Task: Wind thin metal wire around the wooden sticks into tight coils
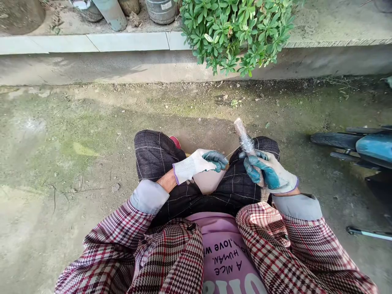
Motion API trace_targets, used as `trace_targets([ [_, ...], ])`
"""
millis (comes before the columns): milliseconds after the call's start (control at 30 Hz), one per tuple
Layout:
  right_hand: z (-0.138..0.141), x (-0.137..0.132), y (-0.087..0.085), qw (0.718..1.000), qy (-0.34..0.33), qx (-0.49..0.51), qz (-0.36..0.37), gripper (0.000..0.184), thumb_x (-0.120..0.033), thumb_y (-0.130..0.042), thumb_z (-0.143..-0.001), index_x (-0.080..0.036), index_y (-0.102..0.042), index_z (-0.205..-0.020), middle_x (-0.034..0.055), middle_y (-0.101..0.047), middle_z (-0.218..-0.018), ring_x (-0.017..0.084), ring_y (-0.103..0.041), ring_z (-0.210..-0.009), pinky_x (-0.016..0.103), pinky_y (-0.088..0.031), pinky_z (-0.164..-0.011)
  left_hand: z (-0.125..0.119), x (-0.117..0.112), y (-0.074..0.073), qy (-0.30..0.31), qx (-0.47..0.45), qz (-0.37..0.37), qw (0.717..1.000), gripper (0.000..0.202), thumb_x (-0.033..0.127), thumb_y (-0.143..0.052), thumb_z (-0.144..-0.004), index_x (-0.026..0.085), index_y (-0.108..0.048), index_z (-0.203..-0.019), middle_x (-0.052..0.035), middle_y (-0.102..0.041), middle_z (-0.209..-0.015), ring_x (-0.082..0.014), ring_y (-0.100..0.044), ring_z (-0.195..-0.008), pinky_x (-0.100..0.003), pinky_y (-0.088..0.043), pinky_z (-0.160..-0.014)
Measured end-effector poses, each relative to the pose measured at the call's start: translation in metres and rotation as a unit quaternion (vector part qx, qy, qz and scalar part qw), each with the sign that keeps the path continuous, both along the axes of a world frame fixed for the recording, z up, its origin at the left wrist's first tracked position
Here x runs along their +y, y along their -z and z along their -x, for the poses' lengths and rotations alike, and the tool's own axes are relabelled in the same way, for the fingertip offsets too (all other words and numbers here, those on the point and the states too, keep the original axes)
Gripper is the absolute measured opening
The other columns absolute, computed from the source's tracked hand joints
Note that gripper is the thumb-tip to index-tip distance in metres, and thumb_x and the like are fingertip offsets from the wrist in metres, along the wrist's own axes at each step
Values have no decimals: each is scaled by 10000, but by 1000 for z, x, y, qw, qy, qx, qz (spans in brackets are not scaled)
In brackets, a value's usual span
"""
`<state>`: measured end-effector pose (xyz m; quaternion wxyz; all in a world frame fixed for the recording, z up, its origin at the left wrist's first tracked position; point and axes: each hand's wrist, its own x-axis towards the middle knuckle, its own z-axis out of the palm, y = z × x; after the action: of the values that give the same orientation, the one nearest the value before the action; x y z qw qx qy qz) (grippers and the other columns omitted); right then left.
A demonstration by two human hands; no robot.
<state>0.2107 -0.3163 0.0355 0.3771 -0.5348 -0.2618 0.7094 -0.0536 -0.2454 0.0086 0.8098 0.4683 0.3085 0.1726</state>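
Wire-wrapped stick in right fingers, wire coil just beyond.

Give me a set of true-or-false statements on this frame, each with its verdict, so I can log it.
1. The right hand holds a stick. True.
2. The stick is bare along its whole length. False: a thin strand is wound around it.
3. The strand runs from the stick toward the left hand. True.
4. Both hands are bare. False: both wear gloves.
5. A bush overhangs the ledge. True.
6. The trousers are plain white. False: they are dark, with a pale check.
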Motion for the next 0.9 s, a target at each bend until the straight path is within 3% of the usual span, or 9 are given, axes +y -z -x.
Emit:
trace_targets([
  [200,-3,-1,0,1000,-9,-13,-9,405,-464,-863,-789,-183,-692,-1026,-60,-521,-581,86,-397,-417,229,-308,-356,1,-2,-8,5,-23,19,1000,408,410,-963,-713,135,-801,-967,-121,-818,-1041,-245,-752,-1023,-407,-574,-1038],
  [333,-3,-2,-3,1000,5,-3,-12,396,-451,-869,-788,-183,-700,-1026,-59,-519,-579,84,-399,-418,224,-306,-357,2,-2,-13,8,-27,21,999,397,442,-937,-750,133,-791,-951,-134,-811,-1047,-255,-755,-1038,-399,-580,-1032],
  [433,-3,-2,-6,1000,15,-1,-21,387,-455,-863,-802,-185,-706,-1031,-60,-510,-580,82,-398,-428,221,-323,-365,5,-2,-20,3,-47,44,998,430,432,-926,-756,122,-799,-1024,-153,-807,-1086,-263,-753,-1064,-379,-576,-1022],
  [567,-1,-3,-11,999,10,-9,-35,356,-447,-852,-811,-182,-713,-1004,-55,-518,-569,84,-392,-414,222,-306,-348,7,-3,-28,33,-43,67,996,531,417,-929,-739,119,-796,-1157,-125,-806,-978,-248,-749,-923,-374,-593,-924],
  [733,1,-4,-15,999,11,-9,-45,349,-466,-850,-813,-180,-720,-963,-53,-517,-550,86,-397,-402,221,-307,-335,8,-5,-27,48,-66,73,994,464,408,-852,-833,101,-784,-1173,-113,-790,-933,-234,-723,-878,-352,-574,-865],
  [900,-1,-7,-18,998,-1,-7,-65,336,-452,-831,-849,-175,-735,-1013,-48,-542,-555,89,-412,-399,218,-332,-341,4,-6,-23,74,-47,53,995,519,539,-882,-778,103,-785,-1042,-135,-777,-937,-235,-713,-880,-349,-580,-869],
])
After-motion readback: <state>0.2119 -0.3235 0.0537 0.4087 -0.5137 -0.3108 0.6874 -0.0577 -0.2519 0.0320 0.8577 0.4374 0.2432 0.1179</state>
